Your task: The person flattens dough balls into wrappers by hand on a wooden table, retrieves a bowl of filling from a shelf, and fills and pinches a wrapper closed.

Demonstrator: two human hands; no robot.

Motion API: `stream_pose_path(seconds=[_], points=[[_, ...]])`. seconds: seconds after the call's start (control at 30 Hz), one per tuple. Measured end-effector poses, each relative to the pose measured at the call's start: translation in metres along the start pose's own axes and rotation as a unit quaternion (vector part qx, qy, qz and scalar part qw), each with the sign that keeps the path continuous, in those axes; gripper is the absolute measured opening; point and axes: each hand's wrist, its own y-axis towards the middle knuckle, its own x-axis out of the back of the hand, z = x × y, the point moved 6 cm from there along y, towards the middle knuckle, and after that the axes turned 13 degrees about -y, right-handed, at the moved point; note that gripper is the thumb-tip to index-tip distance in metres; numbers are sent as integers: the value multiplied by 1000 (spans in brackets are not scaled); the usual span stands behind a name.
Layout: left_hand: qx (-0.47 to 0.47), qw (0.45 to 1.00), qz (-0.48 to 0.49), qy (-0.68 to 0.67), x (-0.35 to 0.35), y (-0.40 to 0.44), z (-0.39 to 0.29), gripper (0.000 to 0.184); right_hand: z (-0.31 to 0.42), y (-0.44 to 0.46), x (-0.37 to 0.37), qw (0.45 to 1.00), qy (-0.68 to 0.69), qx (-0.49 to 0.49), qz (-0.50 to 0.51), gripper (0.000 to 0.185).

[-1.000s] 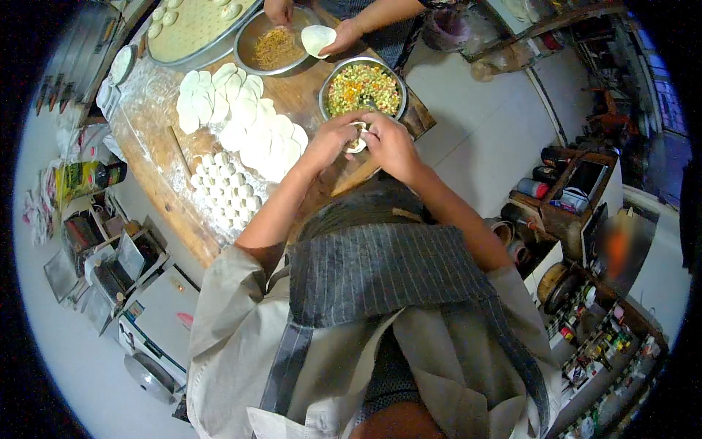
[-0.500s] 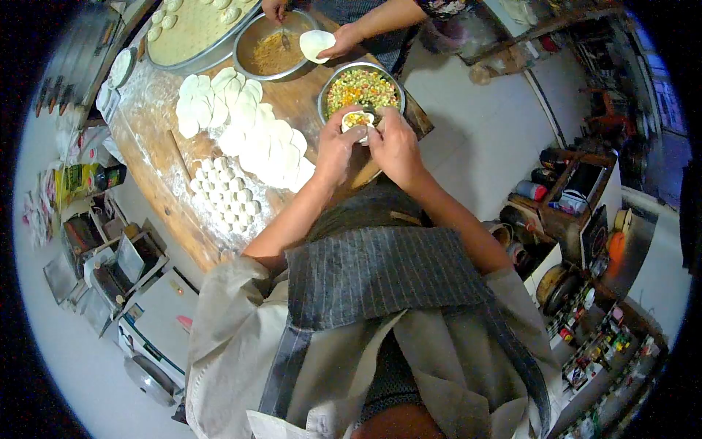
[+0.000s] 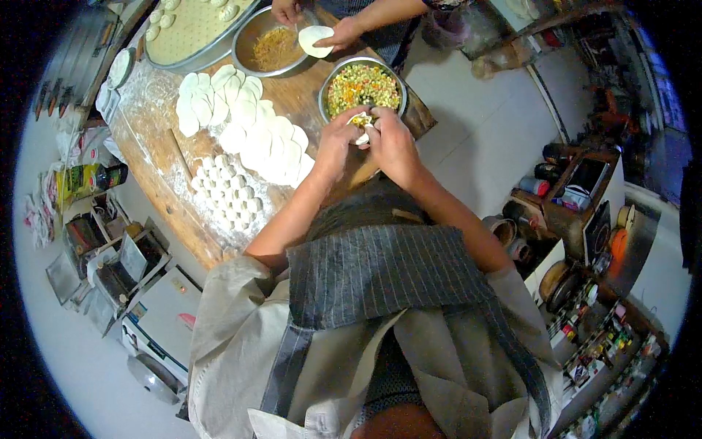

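Between my two hands is a small dough wrapper [image 3: 360, 136] with diced filling showing at its top. My left hand [image 3: 337, 146] is closed on its left side, and my right hand [image 3: 393, 146] grips its right side. Just beyond them stands a metal bowl of diced vegetable filling [image 3: 363, 86]; a dark utensil partly shows near my right fingers. Flat dough wrappers [image 3: 256, 132] lie overlapping on the floured wooden table [image 3: 150, 139], left of my hands. Nearer me are several small dough pieces [image 3: 227, 192] beside a thin rolling pin [image 3: 180, 152].
Across the table, a co-worker's hand [image 3: 342, 35] holds a round wrapper [image 3: 316, 42], the other hand [image 3: 286, 10] over a bowl of brown filling [image 3: 276, 50]. A large tray [image 3: 191, 36] with filled buns stands back left. Shelves with jars are at the right.
My fingers have drawn the wrapper's edge inward around the filling, which shows less than half a second ago. The co-worker's utensil hand has shifted right, toward the wrapper.
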Motion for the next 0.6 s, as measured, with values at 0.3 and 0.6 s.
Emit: stream_pose_path(seconds=[0.3, 0.6], points=[[-31, 993, 40, 109, -1, 3, 7, 30, 2, -4, 5, 999, -36, -11, 29, 12], [11, 995, 57, 79, -10, -9, -7, 43, -6, -1, -5, 995, -26, 35, 88, 14]])
